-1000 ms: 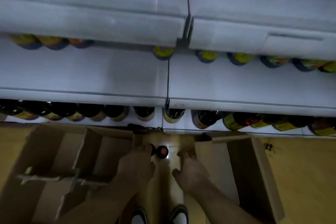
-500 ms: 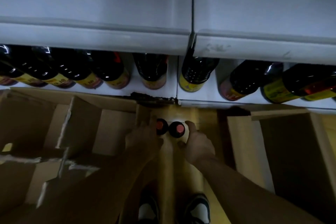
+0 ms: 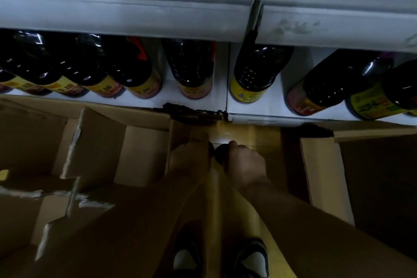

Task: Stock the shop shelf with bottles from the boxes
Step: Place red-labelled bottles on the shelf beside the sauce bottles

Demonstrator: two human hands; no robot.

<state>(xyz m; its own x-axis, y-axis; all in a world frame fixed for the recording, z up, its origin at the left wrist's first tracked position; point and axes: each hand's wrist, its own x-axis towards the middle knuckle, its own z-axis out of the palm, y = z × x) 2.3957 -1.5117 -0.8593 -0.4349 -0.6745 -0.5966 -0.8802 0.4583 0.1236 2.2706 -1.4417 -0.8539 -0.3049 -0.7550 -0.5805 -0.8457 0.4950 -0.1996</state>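
Cardboard fills the lower frame: an open box with torn dividers at the left and another open box at the right. A strip of yellow floor runs between them. Both forearms run up from the bottom edge and meet at the centre of the frame, over that strip.

The right hand is turned knuckles-up. Its thumb and fingers curl round the top of a dark bottle, seen from above, a little below the shelf's front edge in the picture. The left hand, deep in shadow, is bunched like a fist just beside it. Its fingers fold down round a second bottle, of which only a dark sliver shows, touching the first.

Across the middle of the frame a white shelf carries a row of shelved bottles, dark with yellow and red labels. Two shoes show at the bottom centre.
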